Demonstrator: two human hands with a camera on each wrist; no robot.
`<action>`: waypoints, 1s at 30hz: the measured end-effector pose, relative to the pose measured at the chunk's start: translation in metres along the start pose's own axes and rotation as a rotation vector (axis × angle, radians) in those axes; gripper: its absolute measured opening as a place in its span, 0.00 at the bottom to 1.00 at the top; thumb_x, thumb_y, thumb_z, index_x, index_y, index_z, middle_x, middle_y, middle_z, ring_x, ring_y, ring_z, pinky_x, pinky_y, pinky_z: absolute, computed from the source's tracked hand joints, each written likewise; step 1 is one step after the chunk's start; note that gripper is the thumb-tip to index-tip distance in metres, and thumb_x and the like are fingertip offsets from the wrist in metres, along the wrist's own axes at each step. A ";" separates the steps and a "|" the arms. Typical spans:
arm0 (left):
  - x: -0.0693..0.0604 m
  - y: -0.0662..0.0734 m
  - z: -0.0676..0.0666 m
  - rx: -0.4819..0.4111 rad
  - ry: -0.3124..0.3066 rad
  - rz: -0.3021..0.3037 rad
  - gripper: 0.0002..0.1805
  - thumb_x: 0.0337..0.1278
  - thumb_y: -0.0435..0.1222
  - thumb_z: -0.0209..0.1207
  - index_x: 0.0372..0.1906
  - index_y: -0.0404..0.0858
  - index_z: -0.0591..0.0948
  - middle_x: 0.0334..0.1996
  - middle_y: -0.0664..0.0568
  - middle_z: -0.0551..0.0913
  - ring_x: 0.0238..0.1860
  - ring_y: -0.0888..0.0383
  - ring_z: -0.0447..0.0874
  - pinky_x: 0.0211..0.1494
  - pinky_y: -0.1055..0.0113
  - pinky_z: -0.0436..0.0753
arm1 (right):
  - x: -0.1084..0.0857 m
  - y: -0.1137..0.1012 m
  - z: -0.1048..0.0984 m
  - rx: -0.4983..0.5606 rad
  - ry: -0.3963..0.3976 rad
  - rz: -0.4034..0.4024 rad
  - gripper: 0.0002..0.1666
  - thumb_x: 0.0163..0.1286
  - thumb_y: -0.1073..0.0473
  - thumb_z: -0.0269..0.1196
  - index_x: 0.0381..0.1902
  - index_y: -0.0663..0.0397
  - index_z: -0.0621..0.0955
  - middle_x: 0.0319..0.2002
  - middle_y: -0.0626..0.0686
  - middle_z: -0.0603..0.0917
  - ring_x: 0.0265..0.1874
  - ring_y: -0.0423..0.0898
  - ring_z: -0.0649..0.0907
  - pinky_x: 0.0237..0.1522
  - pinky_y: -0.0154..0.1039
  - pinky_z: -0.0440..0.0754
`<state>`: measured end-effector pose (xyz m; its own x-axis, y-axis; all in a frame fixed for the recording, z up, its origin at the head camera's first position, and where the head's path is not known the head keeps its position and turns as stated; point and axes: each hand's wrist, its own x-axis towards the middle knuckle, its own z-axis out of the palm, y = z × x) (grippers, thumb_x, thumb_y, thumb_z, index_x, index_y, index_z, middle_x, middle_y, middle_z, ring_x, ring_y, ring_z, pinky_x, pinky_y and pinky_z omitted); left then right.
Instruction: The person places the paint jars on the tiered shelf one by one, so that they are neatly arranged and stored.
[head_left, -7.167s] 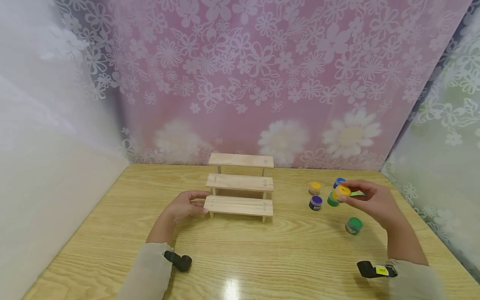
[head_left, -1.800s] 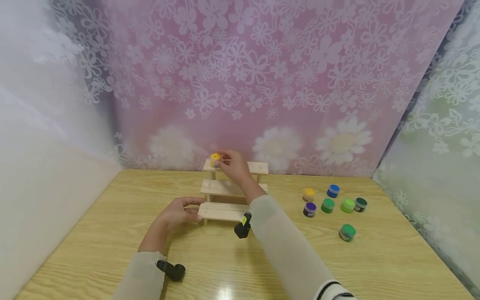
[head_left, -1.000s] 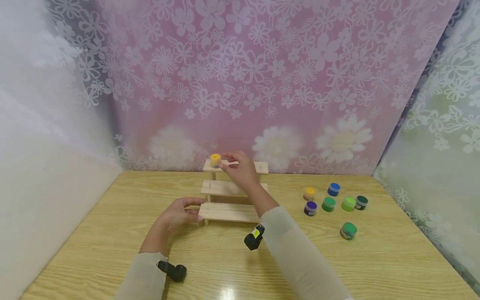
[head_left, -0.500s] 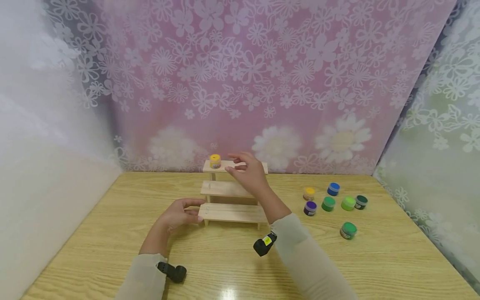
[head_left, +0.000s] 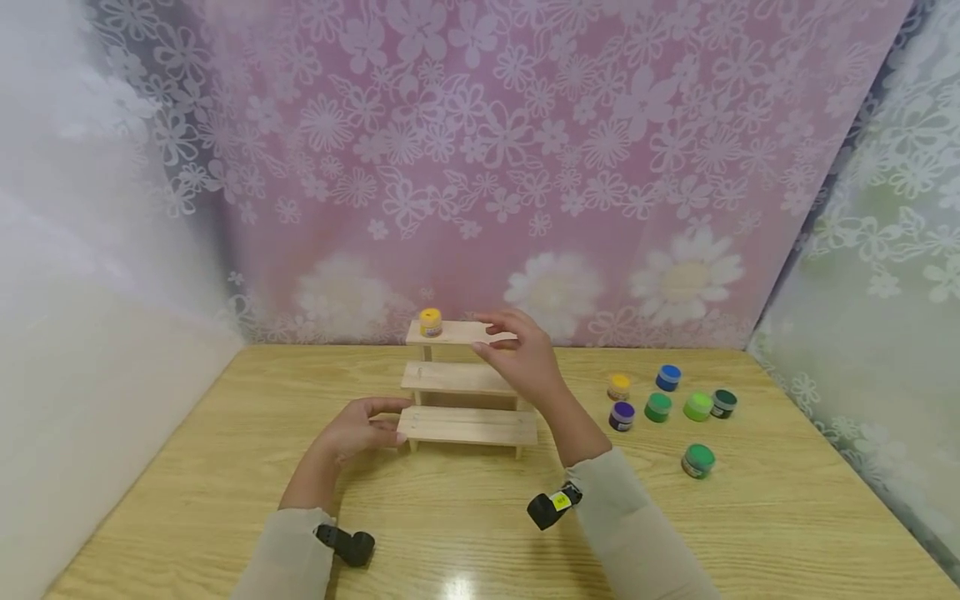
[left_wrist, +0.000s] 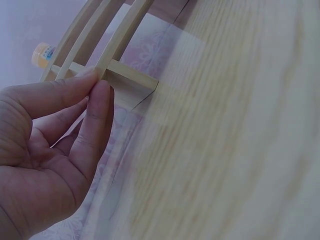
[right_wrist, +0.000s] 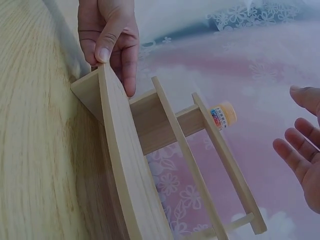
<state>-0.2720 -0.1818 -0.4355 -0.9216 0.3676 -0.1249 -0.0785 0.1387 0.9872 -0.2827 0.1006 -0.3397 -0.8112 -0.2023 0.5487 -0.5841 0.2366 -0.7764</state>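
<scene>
Pinching the stand at left is the left hand. The right hand (fingers apart) hovers right of the far yellow jar.

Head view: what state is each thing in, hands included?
Left hand: pinching bottom shelf
Right hand: holding nothing
Wooden stand: upright
Yellow shelf jar: upright
Yellow table jar: upright
Purple jar: upright
Blue jar: upright
Light green jar: upright
Dark green jar: upright
Middle green jar: upright
Nearest green jar: upright
</scene>
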 end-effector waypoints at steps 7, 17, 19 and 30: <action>0.000 0.000 0.002 0.003 0.018 -0.011 0.33 0.52 0.21 0.65 0.66 0.29 0.70 0.62 0.31 0.72 0.56 0.42 0.79 0.49 0.57 0.82 | -0.013 -0.005 -0.012 0.002 -0.015 -0.042 0.24 0.62 0.69 0.68 0.57 0.63 0.80 0.53 0.62 0.77 0.50 0.61 0.78 0.50 0.50 0.81; 0.000 -0.002 0.000 0.010 0.034 -0.017 0.33 0.51 0.22 0.66 0.66 0.30 0.72 0.61 0.32 0.74 0.56 0.43 0.79 0.49 0.58 0.82 | -0.038 -0.035 -0.032 -0.086 -0.008 -0.136 0.21 0.59 0.76 0.67 0.52 0.71 0.80 0.48 0.67 0.78 0.44 0.61 0.80 0.44 0.53 0.82; 0.000 -0.002 0.000 0.012 0.034 -0.017 0.33 0.52 0.22 0.66 0.66 0.30 0.71 0.61 0.32 0.74 0.56 0.43 0.79 0.49 0.58 0.82 | -0.042 -0.034 -0.036 -0.103 0.000 -0.157 0.22 0.59 0.77 0.67 0.52 0.72 0.79 0.46 0.67 0.78 0.42 0.62 0.79 0.43 0.53 0.83; -0.002 -0.002 0.000 0.001 0.002 -0.015 0.34 0.53 0.22 0.65 0.67 0.29 0.69 0.62 0.32 0.73 0.57 0.43 0.79 0.50 0.59 0.81 | -0.066 -0.022 -0.063 -0.162 0.055 -0.199 0.23 0.55 0.80 0.68 0.51 0.72 0.80 0.44 0.63 0.79 0.40 0.48 0.80 0.39 0.42 0.84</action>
<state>-0.2698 -0.1825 -0.4370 -0.9210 0.3639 -0.1393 -0.0918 0.1447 0.9852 -0.2181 0.1690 -0.3397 -0.6774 -0.2091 0.7053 -0.7257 0.3471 -0.5940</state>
